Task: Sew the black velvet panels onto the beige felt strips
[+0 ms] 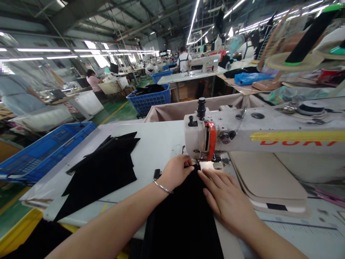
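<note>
Right now my two hands are at one black cloth (185, 223), which lies lengthwise before me on the pale surface (159, 140), its far end up by the needle area of one sewing machine (242, 124). Whether that end sits under the foot, I cannot tell. On my left hand (175, 172) the fingers are bent, thumb and forefinger pinching the cloth's far left edge; one silvery bracelet (163, 187) circles that wrist. My right hand (225, 189) lies palm down with its fingers stretched out, the tips touching the cloth's right edge.

The machine's head carries one orange strip (211, 140), and one strip of yellow tape (296, 136) runs along its arm. One beige pad (269, 176) lies to the right of my right hand. To the left is one pile of black pieces (102, 180), overlapping too closely to count. Beyond the surface I count two nearer blue baskets (152, 102), plus one yellow crate (23, 228) at lower left.
</note>
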The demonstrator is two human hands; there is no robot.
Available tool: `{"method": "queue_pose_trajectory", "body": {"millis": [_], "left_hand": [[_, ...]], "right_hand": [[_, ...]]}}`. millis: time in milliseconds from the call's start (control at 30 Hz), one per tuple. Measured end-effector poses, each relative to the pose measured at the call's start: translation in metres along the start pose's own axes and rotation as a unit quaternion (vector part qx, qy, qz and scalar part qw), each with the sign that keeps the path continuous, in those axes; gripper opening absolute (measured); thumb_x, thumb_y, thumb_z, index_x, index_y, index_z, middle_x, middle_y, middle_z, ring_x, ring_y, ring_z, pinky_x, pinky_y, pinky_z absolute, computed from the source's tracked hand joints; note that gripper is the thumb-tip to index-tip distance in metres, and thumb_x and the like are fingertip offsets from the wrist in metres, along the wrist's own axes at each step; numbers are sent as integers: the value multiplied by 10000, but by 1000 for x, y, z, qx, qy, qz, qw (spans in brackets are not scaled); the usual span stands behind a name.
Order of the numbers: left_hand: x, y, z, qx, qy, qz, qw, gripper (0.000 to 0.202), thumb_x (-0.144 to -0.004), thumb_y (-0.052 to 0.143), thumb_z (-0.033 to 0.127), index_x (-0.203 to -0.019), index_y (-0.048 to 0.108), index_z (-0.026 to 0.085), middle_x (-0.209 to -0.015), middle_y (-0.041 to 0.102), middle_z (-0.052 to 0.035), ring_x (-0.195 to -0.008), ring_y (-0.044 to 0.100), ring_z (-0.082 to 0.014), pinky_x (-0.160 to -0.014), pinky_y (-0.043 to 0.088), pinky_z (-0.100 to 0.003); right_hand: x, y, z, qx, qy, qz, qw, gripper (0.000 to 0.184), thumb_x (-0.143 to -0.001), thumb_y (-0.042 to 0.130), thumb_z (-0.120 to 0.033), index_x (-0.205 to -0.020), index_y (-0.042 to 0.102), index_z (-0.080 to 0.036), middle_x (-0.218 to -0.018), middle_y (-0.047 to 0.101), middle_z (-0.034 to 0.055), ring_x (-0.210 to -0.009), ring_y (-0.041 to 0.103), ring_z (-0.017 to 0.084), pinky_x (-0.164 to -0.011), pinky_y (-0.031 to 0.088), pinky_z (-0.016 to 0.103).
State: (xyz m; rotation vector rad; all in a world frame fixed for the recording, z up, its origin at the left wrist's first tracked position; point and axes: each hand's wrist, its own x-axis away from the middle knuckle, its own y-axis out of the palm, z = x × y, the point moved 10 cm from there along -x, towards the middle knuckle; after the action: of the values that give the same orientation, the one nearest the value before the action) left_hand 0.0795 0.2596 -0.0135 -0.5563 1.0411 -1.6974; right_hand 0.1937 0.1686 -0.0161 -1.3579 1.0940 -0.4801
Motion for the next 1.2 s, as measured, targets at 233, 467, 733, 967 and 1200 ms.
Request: {"method": "queue_pose_trajectory", "body": {"millis": [233, 467, 733, 967, 1200], "left_hand": [[8, -2, 16, -45, 48, 8, 998, 103, -863, 596, 210, -952, 645, 191, -984, 652, -49, -940, 607, -217, -846, 492, -348], [36, 12, 45, -93, 182, -36, 978, 268, -954, 486, 192, -1207, 564, 158, -1290, 576, -50, -1244, 481, -189, -1134, 342, -359], [30, 16, 37, -69, 188, -45, 979, 270, -962, 453, 188, -1198, 583, 190, -1297, 575, -47, -1278, 469, -175, -1142, 362, -362], [61, 3, 55, -79, 203, -137, 966, 466, -903, 575, 334, -1339, 492, 193, -1436, 454, -102, -1395, 320, -252, -1177, 245, -483], [187, 15, 82, -126, 280, -277, 911, 680, -875, 603, 205, -1474, 285, 254, -1504, 326, -117, -1395, 306, -304, -1126, 284, -549]], "right_hand": [[0, 2, 0, 9, 2, -3, 1000, 492, -947, 432, -328, -1425, 387, -221, -1382, 479, 52, -1208, 431, 252, -1024, 327, 451], [1, 4, 2, 4, 10, -3, 1000, 460, -943, 440, -335, -1389, 434, -222, -1371, 484, 56, -1207, 430, 257, -1037, 320, 453], [1, 0, 1, 1, 12, 12, 1000, 444, -922, 474, -332, -1351, 474, -218, -1336, 509, 74, -1200, 451, 261, -1028, 358, 449], [17, -13, -10, -6, -2, 28, 1000, 400, -906, 521, -334, -1288, 534, -214, -1266, 566, 84, -1152, 521, 258, -1026, 399, 477], [103, -45, -62, -36, -98, 94, 990, 303, -918, 514, -358, -1169, 629, -234, -1127, 675, 18, -1025, 629, 187, -856, 535, 301]]}}
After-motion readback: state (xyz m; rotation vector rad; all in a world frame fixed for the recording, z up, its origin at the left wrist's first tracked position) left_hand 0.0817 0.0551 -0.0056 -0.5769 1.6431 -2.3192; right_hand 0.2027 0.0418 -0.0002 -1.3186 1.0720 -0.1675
